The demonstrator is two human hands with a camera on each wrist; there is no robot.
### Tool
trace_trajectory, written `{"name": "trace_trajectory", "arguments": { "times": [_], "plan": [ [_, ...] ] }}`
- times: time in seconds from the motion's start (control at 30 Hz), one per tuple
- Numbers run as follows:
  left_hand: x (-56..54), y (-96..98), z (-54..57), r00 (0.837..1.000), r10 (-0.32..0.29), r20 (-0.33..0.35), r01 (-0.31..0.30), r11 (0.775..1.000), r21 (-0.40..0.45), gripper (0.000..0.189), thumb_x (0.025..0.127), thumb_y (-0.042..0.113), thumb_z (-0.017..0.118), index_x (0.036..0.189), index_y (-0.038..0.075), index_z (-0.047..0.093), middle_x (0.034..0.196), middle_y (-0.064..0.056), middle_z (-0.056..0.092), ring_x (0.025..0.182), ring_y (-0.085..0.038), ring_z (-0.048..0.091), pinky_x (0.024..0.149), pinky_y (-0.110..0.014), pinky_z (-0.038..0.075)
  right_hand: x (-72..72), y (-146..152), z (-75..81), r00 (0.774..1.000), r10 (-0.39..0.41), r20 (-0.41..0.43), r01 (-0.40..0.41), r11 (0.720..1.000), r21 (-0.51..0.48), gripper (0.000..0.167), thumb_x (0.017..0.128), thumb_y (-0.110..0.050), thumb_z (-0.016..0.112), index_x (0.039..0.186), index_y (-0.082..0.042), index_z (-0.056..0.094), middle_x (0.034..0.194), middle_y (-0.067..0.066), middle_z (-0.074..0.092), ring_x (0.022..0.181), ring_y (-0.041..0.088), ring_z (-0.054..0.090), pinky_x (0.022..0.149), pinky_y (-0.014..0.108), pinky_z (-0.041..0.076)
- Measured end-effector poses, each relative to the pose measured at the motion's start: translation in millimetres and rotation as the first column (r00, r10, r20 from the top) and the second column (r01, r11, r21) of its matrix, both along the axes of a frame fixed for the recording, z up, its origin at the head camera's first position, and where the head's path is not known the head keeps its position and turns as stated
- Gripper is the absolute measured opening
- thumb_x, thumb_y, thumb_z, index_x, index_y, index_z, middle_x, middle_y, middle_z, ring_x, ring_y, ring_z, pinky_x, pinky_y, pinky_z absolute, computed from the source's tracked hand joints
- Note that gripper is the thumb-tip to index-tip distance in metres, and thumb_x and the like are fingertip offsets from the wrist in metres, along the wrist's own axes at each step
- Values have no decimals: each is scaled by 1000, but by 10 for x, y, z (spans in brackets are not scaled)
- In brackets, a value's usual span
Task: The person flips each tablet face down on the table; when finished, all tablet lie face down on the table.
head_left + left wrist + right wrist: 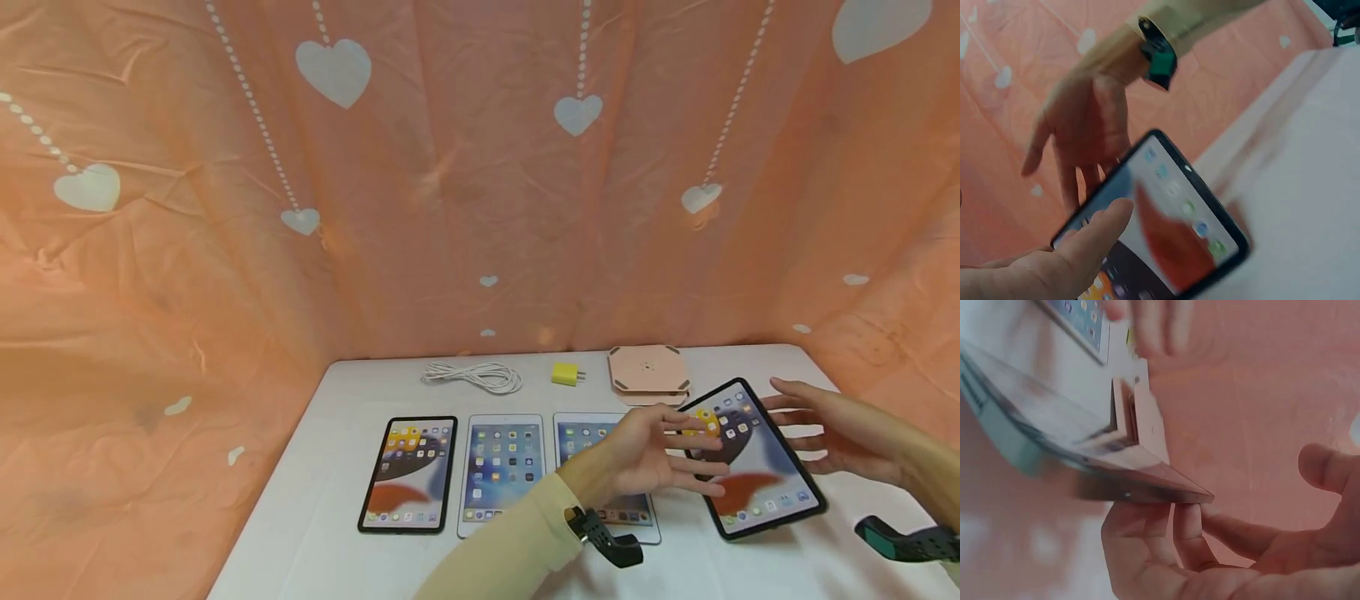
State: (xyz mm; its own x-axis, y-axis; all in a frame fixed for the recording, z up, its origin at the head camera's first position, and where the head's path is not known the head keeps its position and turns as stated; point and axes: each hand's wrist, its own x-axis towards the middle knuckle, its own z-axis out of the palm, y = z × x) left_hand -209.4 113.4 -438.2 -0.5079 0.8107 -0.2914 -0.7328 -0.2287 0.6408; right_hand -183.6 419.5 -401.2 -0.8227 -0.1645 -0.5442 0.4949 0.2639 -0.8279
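A dark-edged tablet point(757, 458) with a lit home screen stands tilted at the right side of the table. My right hand point(847, 429) is at its right edge; in the right wrist view the fingers point(1141, 544) touch the underside near a corner while the thumb lies apart. Over the screen's left part my left hand point(637, 454) spreads its fingers. Its thumb point(1100, 234) shows in front of the screen in the left wrist view. The left forearm and hand partly hide a white tablet point(585, 437) lying flat.
Left of that lie another white tablet point(504, 467) and a dark-edged tablet point(408, 475). Along the back are a coiled white cable point(472, 377), a yellow charger plug point(566, 374) and a pink folded stand point(648, 371). An orange cloth point(450, 208) hangs behind the white table point(315, 500).
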Motion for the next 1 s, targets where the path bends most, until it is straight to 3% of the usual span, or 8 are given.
{"name": "trace_trajectory", "arguments": {
  "times": [0.07,0.2,0.5,0.73,1.0],
  "plan": [
    [-4,-7,91,1000,-18,-13,18,999,31,58,107,31,54,157,1,50,155,-22,57,155,-59,40,128,-77,26,-6,-81,36,1000,19,-18,-19,1000,12,94,114,-64,23,165,13,10,165,43,18,138,49,52,101,54,61],
    [-23,-25,220,998,-31,-47,34,997,71,64,108,36,50,162,1,47,164,-21,49,158,-57,36,128,-78,24,14,-243,107,997,43,-58,-42,999,16,89,116,-60,23,166,13,15,167,41,18,143,52,47,102,52,61],
    [-89,-100,332,998,-4,-62,9,997,71,76,106,50,52,162,-1,45,165,-20,47,157,-54,38,125,-82,24,84,-641,257,986,104,-126,-101,994,31,85,118,-55,23,169,12,10,169,42,12,147,63,38,102,61,61],
    [-152,-254,372,999,11,-30,-11,1000,-2,86,103,59,55,161,-4,43,161,-24,44,158,-51,35,123,-84,26,94,-889,260,988,113,-108,-115,993,-15,83,118,-55,27,169,9,16,168,42,18,135,47,57,101,62,63],
    [-190,-435,406,1000,25,14,-24,999,-36,88,101,62,58,157,-5,47,162,-23,43,158,-54,33,119,-88,26,69,-881,87,996,74,-47,-79,991,-111,91,114,-66,23,168,7,23,169,43,20,123,37,68,102,67,61]
  ]
}}
